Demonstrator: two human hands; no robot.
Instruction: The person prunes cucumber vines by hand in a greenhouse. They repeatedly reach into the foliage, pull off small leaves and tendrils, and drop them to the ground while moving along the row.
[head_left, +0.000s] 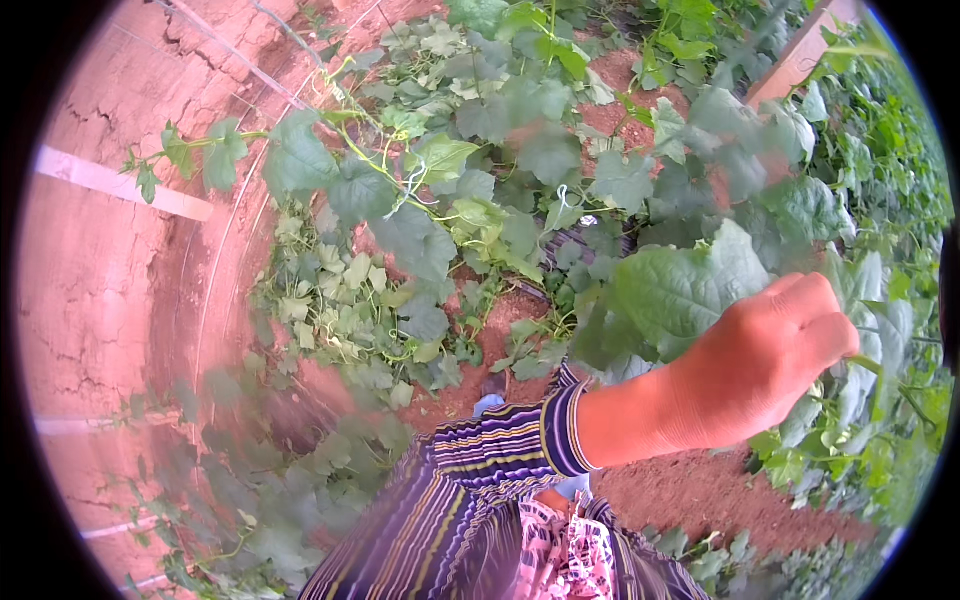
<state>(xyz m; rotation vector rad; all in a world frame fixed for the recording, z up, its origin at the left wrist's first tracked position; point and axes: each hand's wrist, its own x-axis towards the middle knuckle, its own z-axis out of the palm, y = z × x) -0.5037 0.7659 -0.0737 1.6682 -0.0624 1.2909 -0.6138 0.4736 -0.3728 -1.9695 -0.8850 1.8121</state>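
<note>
My left hand (780, 352) reaches across to the right from a striped sleeve (495, 442). Its fingers are curled in, and the fingertips are turned away from view. Whether they grip something is hidden. Just behind the wrist and knuckles spreads a large green vine leaf (682, 289). A thin green stem (866, 364) shows right beside the curled fingers, among more leaves. My right hand is out of view. Ahead, a leafy vine shoot (360, 154) with tendrils stretches to the left, with a white clip (411, 187) on it.
A cracked earthen wall (97, 285) stands on the left, with a pale wooden strip (127, 184) against it. Wires (225, 240) run along it. A wooden post (799, 56) rises at upper right. Dense vines (870, 165) fill the right side. Reddish soil (697, 487) lies below my arm.
</note>
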